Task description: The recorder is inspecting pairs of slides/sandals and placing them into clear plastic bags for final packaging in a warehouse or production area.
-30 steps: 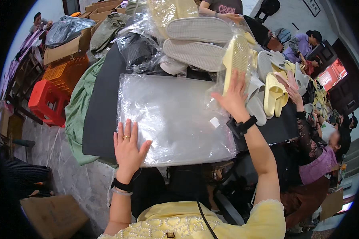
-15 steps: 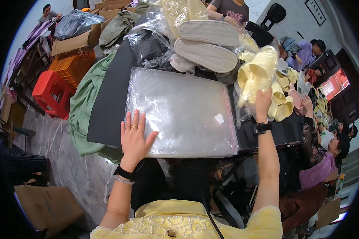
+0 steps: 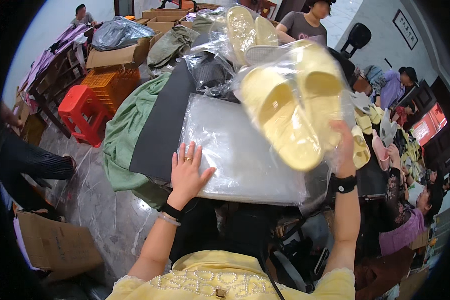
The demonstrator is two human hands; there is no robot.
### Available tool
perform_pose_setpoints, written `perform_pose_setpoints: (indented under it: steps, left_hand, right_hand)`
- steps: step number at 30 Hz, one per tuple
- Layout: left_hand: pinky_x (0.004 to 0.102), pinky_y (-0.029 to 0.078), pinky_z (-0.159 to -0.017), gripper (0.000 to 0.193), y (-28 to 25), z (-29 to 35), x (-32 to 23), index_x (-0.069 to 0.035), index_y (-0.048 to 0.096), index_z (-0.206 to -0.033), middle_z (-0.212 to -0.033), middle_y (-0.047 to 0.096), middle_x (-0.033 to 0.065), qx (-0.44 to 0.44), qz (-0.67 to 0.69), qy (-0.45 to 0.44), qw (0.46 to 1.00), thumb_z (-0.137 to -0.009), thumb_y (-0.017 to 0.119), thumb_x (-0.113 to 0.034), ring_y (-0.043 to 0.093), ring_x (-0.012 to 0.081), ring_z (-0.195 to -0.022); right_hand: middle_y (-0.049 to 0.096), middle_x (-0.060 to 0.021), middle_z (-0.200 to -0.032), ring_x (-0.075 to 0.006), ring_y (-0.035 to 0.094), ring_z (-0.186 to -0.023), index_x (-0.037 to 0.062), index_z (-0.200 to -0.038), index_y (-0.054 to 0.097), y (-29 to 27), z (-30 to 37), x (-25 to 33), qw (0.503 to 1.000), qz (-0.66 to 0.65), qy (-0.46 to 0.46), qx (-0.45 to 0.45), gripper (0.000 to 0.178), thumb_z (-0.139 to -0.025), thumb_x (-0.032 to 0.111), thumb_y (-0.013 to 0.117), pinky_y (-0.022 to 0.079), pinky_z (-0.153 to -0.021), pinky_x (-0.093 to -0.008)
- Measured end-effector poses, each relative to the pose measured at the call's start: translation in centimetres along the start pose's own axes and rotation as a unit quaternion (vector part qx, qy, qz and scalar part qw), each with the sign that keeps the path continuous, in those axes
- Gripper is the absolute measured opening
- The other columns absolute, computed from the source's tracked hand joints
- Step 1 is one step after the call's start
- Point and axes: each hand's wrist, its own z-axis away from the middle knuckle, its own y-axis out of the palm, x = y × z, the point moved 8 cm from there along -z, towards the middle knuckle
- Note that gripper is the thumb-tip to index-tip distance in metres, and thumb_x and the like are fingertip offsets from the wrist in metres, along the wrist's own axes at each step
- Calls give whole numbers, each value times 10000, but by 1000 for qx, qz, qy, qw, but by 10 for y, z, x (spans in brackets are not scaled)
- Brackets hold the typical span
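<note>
My left hand (image 3: 189, 170) lies with fingers spread on the left part of a stack of clear plastic bags (image 3: 220, 135). My right hand (image 3: 341, 150) grips the right side of a pair of yellow slippers (image 3: 285, 115) in a clear plastic bag. The pair is held above the right part of the stack, and partly covers it. My right fingertips are partly hidden by the slippers and the film. Beyond the stack lie more bagged slippers (image 3: 241, 32) and a dark bagged item (image 3: 209, 71).
On the right, loose slippers (image 3: 380, 150) line the black table (image 3: 150, 145), where co-workers sit. A green cloth (image 3: 130, 145) hangs over its left side. Left on the floor stand a red stool (image 3: 84, 112), an orange crate (image 3: 112, 85) and a cardboard box (image 3: 60, 245).
My right hand has lifted the bagged yellow slippers nearer, and they now appear over the bag stack. My left hand stays flat on the stack. A person's leg has appeared at the left.
</note>
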Motion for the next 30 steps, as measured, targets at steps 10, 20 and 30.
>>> perform_pose_setpoints:
  steps: [10, 20, 30]
  left_hand:
    - [496, 203, -1114, 683, 2, -2, -5, -69, 519, -1317, -1408, 431, 176, 32, 16, -4, 999, -862, 510, -579, 294, 348, -1370]
    - [499, 186, -1119, 692, -2, -2, 0, -74, 471, -1355, -1397, 443, 185, 45, 10, -15, 999, -855, 535, -549, 315, 387, -1349]
    - [488, 182, -1124, 680, -1, 0, -3, -80, 481, -1351, -1399, 446, 169, 47, 13, -16, 999, -850, 554, -534, 298, 370, -1364]
  right_hand:
    - [645, -45, -1014, -95, 600, -830, 2, -1154, 602, 74, -71, -84, 991, 59, 82, 93, 339, -906, 231, 627, 480, -744, -214]
    - [616, -142, -1121, -165, 584, -1018, -59, -1275, 483, 13, -18, -102, 973, 232, -6, -17, 486, -946, 287, 573, 448, -894, -280]
    - [579, -15, -1129, -67, 515, -930, 4, -1308, 485, -13, 18, -193, 967, 174, 145, 115, 401, -1003, 264, 471, 424, -810, -208]
